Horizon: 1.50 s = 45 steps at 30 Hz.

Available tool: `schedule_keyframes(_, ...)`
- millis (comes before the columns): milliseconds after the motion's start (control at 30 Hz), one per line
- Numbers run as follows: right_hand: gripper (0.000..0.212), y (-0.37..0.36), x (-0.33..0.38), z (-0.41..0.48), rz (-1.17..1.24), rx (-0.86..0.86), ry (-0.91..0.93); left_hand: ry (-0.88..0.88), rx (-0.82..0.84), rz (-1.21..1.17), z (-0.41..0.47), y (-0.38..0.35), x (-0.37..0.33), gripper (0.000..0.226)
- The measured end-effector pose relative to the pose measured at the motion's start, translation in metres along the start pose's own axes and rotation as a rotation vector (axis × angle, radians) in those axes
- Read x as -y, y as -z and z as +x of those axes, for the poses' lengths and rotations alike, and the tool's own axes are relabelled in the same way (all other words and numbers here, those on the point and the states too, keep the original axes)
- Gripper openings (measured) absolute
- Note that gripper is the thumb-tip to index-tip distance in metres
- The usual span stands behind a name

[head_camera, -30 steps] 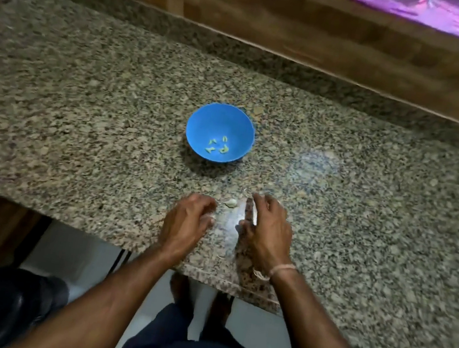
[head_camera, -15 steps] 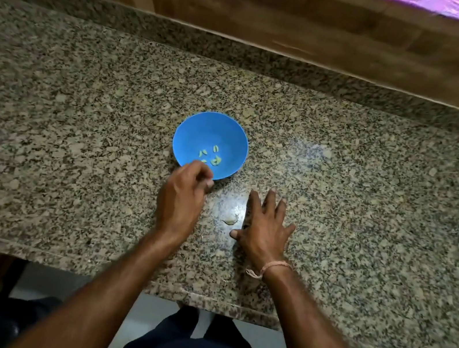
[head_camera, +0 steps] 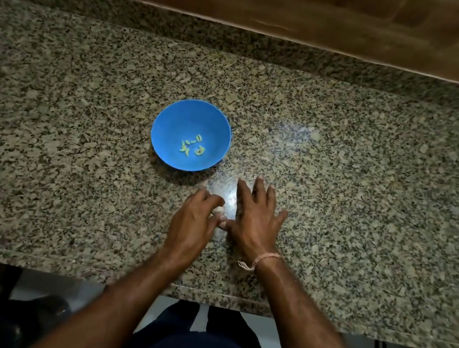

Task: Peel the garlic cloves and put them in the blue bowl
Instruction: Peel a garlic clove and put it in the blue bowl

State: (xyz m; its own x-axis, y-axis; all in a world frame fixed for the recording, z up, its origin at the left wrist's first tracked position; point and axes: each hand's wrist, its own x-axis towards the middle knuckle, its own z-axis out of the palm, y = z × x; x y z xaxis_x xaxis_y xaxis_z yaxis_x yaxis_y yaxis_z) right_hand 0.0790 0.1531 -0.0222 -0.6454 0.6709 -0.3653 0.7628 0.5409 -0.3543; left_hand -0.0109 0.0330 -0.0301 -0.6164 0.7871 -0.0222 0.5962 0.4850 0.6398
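My left hand (head_camera: 192,222) has drawn back from the rim of the blue bowl (head_camera: 171,115) and now curls its fingers (head_camera: 211,201) around a pale garlic clove (head_camera: 219,210) on the granite counter (head_camera: 372,182), while my right hand (head_camera: 254,217) lies flat beside it, fingers spread, thumb tip touching the left. A few peeled cloves (head_camera: 191,147) already lie in the bowl. I judge the task partly done: this clove needs peeling, and I cannot tell whether others remain.

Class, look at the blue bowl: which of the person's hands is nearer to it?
Left. The left hand lies just below the blue bowl, fingers curled on a pale garlic clove. The right hand lies flat, below and right.
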Motion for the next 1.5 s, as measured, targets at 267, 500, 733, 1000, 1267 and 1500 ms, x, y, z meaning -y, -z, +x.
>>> schedule_keyframes(267, 0.070, 0.014, -0.025, -0.012, 0.508, -0.031, 0.108, 0.695, 0.009, -1.050, 0.005, 0.001, -0.019, 0.019)
schedule_keyframes(500, 0.032, 0.040, -0.020, -0.045, 0.967, -0.048, 0.248, 0.704, 0.030, -1.678, -0.008, 0.007, -0.051, 0.034)
schedule_keyframes(733, 0.015, 0.056, -0.029, -0.045, 1.038, -0.070, 0.292, 0.595, -0.088, -1.452, -0.019, 0.009, -0.074, 0.023)
schedule_keyframes(1000, 0.017, 0.060, -0.040, -0.053, 1.108, -0.036, 0.243, 0.577, -0.137, -1.412, -0.027, 0.004, -0.085, 0.028)
schedule_keyframes(1267, 0.013, 0.063, -0.045, -0.060, 0.982, -0.149, 0.311, 0.542, -0.119, -1.402, -0.026, 0.001, -0.093, 0.024)
schedule_keyframes(1500, 0.012, 0.065, -0.048, -0.061, 1.070, -0.091, 0.289, 0.577, -0.123, -1.430, -0.026, 0.000, -0.095, 0.021)
